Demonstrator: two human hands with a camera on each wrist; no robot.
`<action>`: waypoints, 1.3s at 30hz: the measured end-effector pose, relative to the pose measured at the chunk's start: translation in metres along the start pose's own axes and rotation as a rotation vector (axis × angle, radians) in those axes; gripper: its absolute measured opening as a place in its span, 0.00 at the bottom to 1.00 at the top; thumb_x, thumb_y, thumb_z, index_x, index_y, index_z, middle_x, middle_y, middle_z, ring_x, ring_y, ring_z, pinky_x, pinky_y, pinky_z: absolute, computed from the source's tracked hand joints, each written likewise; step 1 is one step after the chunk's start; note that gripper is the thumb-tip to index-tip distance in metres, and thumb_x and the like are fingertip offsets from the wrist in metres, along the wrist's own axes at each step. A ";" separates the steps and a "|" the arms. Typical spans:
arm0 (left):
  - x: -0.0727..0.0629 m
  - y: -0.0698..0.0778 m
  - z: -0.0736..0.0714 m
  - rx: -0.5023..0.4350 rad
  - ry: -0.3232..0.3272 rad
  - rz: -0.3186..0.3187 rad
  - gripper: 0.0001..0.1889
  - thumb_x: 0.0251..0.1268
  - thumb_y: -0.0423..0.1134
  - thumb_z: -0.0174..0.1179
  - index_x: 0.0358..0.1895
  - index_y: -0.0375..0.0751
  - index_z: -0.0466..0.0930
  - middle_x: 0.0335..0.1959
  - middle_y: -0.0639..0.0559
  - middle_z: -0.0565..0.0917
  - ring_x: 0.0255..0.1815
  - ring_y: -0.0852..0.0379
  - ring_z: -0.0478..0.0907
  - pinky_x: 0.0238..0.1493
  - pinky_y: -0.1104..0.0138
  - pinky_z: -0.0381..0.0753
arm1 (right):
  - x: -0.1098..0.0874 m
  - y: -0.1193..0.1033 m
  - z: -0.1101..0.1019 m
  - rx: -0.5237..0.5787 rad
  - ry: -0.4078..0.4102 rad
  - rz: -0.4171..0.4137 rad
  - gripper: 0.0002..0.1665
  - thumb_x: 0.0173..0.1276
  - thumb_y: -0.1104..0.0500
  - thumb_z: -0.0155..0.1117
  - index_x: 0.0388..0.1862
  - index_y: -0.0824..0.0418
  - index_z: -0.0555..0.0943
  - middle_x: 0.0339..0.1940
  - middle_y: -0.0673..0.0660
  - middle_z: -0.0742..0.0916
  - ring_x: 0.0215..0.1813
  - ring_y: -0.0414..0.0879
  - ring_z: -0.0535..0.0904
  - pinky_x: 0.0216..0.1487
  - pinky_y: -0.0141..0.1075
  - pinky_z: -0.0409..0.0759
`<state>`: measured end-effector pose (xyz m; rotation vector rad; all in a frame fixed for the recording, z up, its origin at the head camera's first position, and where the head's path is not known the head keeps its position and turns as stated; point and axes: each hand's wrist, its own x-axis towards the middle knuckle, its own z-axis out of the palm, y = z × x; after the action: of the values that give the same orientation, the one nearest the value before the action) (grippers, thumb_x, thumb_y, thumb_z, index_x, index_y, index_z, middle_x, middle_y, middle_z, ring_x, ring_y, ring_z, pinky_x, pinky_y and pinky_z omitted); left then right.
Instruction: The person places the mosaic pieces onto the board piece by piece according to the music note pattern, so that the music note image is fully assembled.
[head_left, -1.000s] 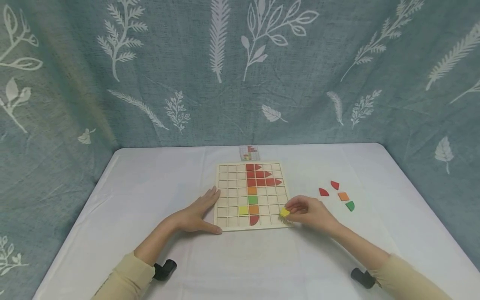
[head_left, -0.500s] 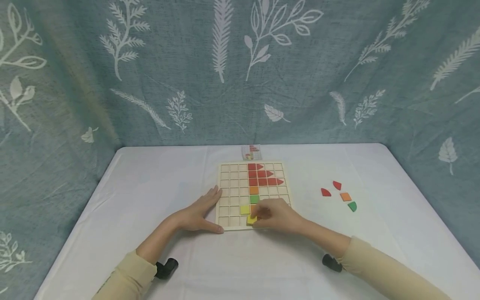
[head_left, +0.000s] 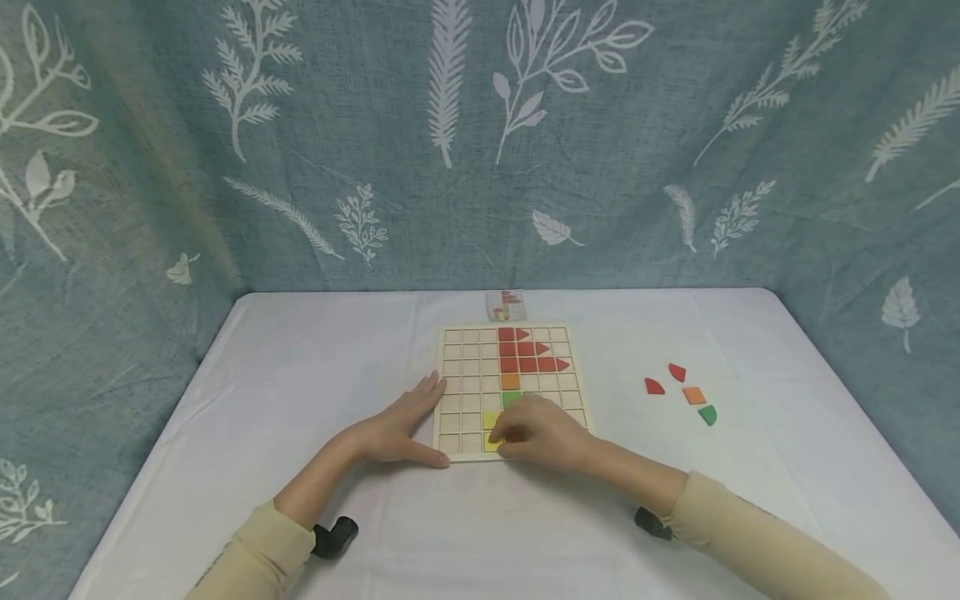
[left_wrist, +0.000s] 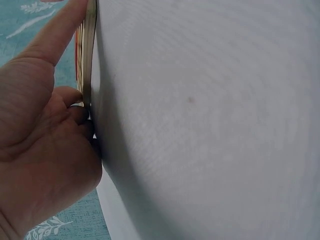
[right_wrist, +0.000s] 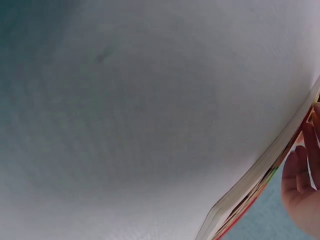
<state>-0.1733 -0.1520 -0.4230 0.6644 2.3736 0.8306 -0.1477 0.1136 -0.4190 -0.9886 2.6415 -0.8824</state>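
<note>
On the white bench [head_left: 360,350] lies a grid board [head_left: 470,367], probably stiff, light and apt to slide, so best steadied at its rim. The left hand [head_left: 397,427] rests along its left edge, fingers straight, thumb spread; the right hand [head_left: 546,432] pinches a yellow tile [head_left: 491,444] with curled fingers in the board's nearest row. That tile looks light, rigid and perhaps slippery, best taken by 2 opposite edges.

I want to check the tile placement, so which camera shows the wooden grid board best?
The head view: it shows the wooden grid board from above, though the right hand covers part. Both wrist views catch only a nearly edge-on strip: at the top in the left wrist's, along the lower right in the right wrist's.
</note>
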 end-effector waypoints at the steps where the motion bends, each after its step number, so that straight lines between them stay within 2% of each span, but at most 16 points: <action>1: 0.000 0.000 0.000 -0.002 0.000 0.005 0.62 0.49 0.56 0.73 0.78 0.35 0.40 0.79 0.39 0.38 0.79 0.42 0.33 0.76 0.48 0.38 | 0.000 0.001 0.000 0.001 0.001 -0.003 0.06 0.61 0.59 0.71 0.37 0.50 0.88 0.33 0.39 0.85 0.39 0.36 0.73 0.46 0.33 0.74; 5: -0.001 0.001 -0.002 0.000 -0.003 0.014 0.61 0.50 0.56 0.73 0.78 0.34 0.40 0.79 0.38 0.37 0.79 0.42 0.33 0.76 0.48 0.37 | -0.002 0.004 -0.002 0.043 0.016 0.016 0.05 0.62 0.59 0.71 0.36 0.50 0.89 0.34 0.36 0.85 0.41 0.36 0.74 0.46 0.34 0.75; 7: -0.001 0.001 -0.002 0.000 -0.003 0.016 0.61 0.50 0.56 0.73 0.78 0.34 0.40 0.79 0.38 0.37 0.79 0.41 0.33 0.76 0.47 0.37 | -0.004 0.005 -0.004 0.095 0.031 0.052 0.05 0.62 0.58 0.72 0.37 0.49 0.89 0.35 0.35 0.85 0.42 0.35 0.76 0.46 0.33 0.76; 11: 0.000 0.001 -0.001 0.004 -0.003 0.006 0.62 0.49 0.56 0.73 0.78 0.35 0.40 0.79 0.39 0.37 0.79 0.43 0.33 0.76 0.49 0.37 | -0.013 0.010 -0.010 0.238 0.065 0.195 0.07 0.63 0.57 0.71 0.39 0.48 0.89 0.37 0.36 0.86 0.42 0.37 0.79 0.42 0.34 0.81; 13: 0.000 0.001 -0.001 0.001 -0.002 0.006 0.62 0.49 0.56 0.73 0.78 0.34 0.40 0.79 0.39 0.37 0.79 0.42 0.33 0.76 0.48 0.37 | -0.019 0.014 -0.013 0.297 0.083 0.272 0.07 0.64 0.56 0.71 0.40 0.48 0.88 0.38 0.38 0.87 0.42 0.38 0.80 0.43 0.35 0.82; 19: 0.000 0.002 -0.001 -0.001 0.007 -0.003 0.62 0.48 0.57 0.73 0.78 0.34 0.41 0.79 0.40 0.38 0.79 0.43 0.33 0.76 0.48 0.38 | -0.039 0.025 -0.028 0.394 0.150 0.417 0.11 0.64 0.53 0.70 0.45 0.51 0.87 0.43 0.45 0.87 0.50 0.43 0.81 0.56 0.44 0.79; 23: 0.000 0.003 -0.001 -0.009 0.004 0.001 0.62 0.48 0.56 0.74 0.78 0.34 0.41 0.79 0.39 0.38 0.79 0.42 0.33 0.76 0.49 0.38 | -0.057 0.041 -0.039 0.363 0.206 0.486 0.13 0.64 0.53 0.70 0.47 0.53 0.86 0.43 0.47 0.87 0.50 0.44 0.80 0.56 0.45 0.79; 29: 0.000 0.002 0.000 -0.007 0.005 -0.001 0.62 0.48 0.56 0.74 0.78 0.34 0.41 0.79 0.39 0.38 0.79 0.42 0.33 0.76 0.48 0.38 | -0.089 0.069 -0.059 0.269 0.301 0.610 0.16 0.65 0.52 0.69 0.49 0.56 0.85 0.45 0.52 0.86 0.50 0.48 0.79 0.47 0.40 0.80; 32: 0.001 0.002 0.001 -0.005 0.007 -0.012 0.62 0.47 0.57 0.74 0.78 0.35 0.41 0.79 0.40 0.38 0.79 0.43 0.33 0.76 0.48 0.38 | -0.107 0.080 -0.069 0.235 0.341 0.637 0.17 0.67 0.53 0.67 0.51 0.58 0.84 0.49 0.55 0.86 0.52 0.51 0.78 0.43 0.37 0.79; 39: 0.001 0.002 0.002 -0.001 0.012 -0.007 0.62 0.47 0.57 0.74 0.78 0.35 0.41 0.79 0.39 0.38 0.79 0.42 0.33 0.76 0.48 0.38 | -0.142 0.099 -0.087 0.184 0.403 0.707 0.22 0.68 0.50 0.66 0.55 0.62 0.81 0.45 0.59 0.85 0.49 0.52 0.77 0.41 0.35 0.79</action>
<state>-0.1723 -0.1494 -0.4231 0.6526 2.3846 0.8346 -0.1247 0.3063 -0.4120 0.2069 2.8131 -1.1768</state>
